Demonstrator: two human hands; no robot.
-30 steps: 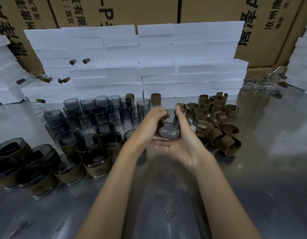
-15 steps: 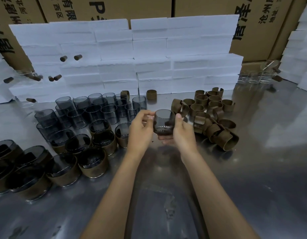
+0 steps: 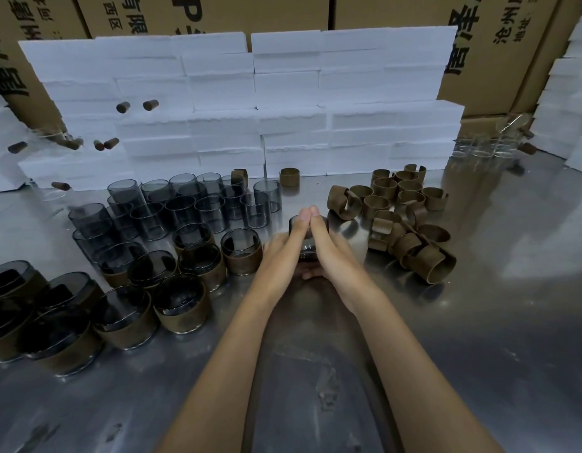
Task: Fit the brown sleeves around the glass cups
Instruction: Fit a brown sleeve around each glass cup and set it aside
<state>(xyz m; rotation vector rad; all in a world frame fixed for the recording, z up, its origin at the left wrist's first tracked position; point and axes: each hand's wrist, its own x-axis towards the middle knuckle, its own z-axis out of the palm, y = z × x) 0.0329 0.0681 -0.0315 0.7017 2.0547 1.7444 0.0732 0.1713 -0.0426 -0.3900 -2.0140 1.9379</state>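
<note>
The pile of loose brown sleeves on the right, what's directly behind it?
Behind the pile of loose brown sleeves stands a wall of white foam blocks, with cardboard boxes rising behind that. The foam hides the boxes' lower parts.

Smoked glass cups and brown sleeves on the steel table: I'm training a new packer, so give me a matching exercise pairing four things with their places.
1. Loose brown sleeves
2. Bare smoked glass cups
3. Sleeved glass cups
4. White foam blocks

a. near left of the hands
b. stacked at the table's back
c. far left of the hands
d. right of the hands

Pairs: 1-d, 2-c, 3-a, 4-b
</note>
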